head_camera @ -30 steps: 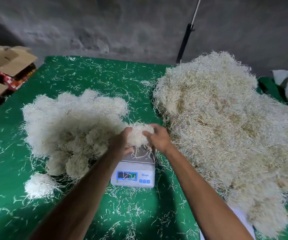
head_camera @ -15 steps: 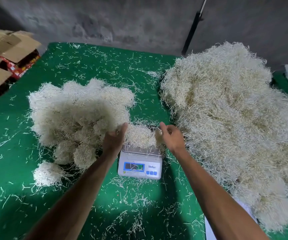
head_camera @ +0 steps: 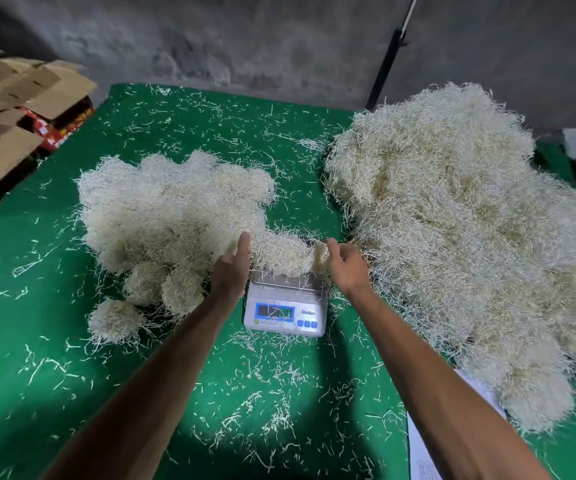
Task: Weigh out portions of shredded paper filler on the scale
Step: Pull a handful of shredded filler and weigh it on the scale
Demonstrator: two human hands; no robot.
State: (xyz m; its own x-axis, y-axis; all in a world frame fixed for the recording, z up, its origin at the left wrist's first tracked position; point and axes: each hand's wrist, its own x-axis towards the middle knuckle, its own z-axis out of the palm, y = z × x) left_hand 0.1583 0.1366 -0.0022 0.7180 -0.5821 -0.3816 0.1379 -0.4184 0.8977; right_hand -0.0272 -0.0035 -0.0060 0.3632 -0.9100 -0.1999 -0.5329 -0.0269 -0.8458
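scale [head_camera: 284, 311] readout too blurred to read; its platform mostly under shredded paper [head_camera: 281, 256]; cardboard boxes [head_camera: 9, 133] cropped left

Green cloth, pale straw-coloured shreds.

We note a bright green table cover [head_camera: 182, 126] flecked all over with whitish strands; the big heap [head_camera: 452, 237] at frame right runs cream with yellowish-tan patches, the clumps [head_camera: 168, 216] left of centre paler. The scale [head_camera: 284, 311] is white, with a blue-bordered display and blue buttons. Upper left: brown cardboard boxes [head_camera: 19, 109] with red printed sides.
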